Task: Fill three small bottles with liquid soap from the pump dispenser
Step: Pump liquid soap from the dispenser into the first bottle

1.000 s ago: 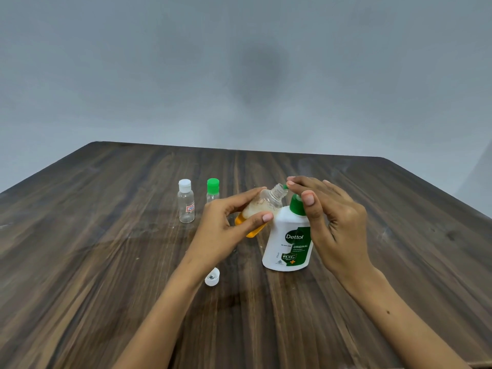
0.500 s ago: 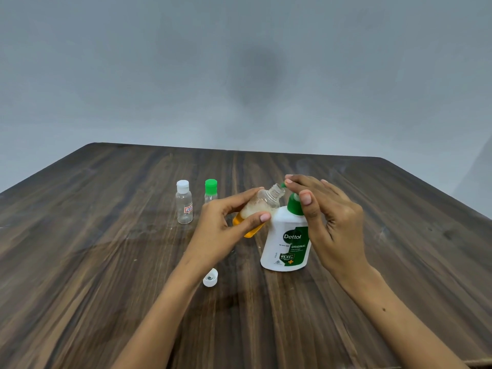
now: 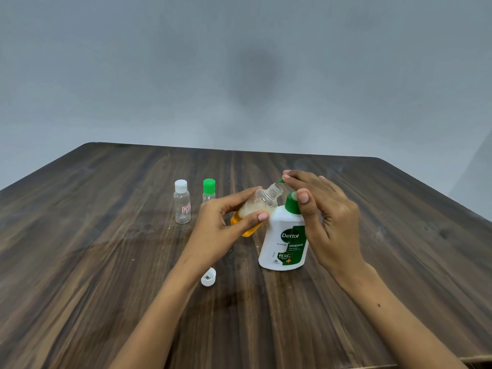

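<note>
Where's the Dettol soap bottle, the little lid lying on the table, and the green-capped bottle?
Dettol pump dispenser (image 3: 283, 243): head view, white body.
Loose white cap (image 3: 208, 277): head view, its rim.
Green-capped small bottle (image 3: 209, 185): head view, its cap.

You're looking at dark wood-grain table (image 3: 106, 262), filling lower half from 3 o'clock round to 9, far edge rounded at corners. Plain grey wall (image 3: 239, 62) up at 12 o'clock, faint dark smudge at its centre.

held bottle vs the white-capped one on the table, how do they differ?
The held bottle is uncapped; the white-capped bottle is closed. The held one tilts toward the pump dispenser in the left hand; the other stands upright, untouched. The held one contains orange soap; the other looks empty. Both are small, clear plastic.
</note>
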Available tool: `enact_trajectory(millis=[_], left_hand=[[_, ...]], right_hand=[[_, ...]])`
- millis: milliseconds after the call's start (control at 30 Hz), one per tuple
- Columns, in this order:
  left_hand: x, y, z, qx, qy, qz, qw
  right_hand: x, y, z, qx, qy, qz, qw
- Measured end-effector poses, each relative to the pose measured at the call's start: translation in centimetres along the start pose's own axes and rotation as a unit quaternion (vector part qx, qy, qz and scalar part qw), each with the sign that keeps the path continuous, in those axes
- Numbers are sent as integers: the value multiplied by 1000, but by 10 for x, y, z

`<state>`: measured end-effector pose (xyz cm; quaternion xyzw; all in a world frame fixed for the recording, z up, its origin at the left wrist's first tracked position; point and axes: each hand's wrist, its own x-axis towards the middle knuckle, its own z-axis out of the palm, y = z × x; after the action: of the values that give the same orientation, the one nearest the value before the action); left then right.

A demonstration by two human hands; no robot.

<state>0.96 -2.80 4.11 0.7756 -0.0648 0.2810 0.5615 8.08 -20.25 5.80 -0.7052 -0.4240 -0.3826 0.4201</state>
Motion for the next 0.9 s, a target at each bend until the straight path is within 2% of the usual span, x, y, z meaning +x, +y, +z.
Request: enact_trajectory(millis=[167, 900], left_hand=[[0, 2, 0, 1, 1, -1, 1000], [0, 2, 0, 6, 0, 2, 1000]], right_hand=[[-5, 0, 3, 6, 18, -1, 1000], [-2, 1, 0, -2, 2, -6, 1000]])
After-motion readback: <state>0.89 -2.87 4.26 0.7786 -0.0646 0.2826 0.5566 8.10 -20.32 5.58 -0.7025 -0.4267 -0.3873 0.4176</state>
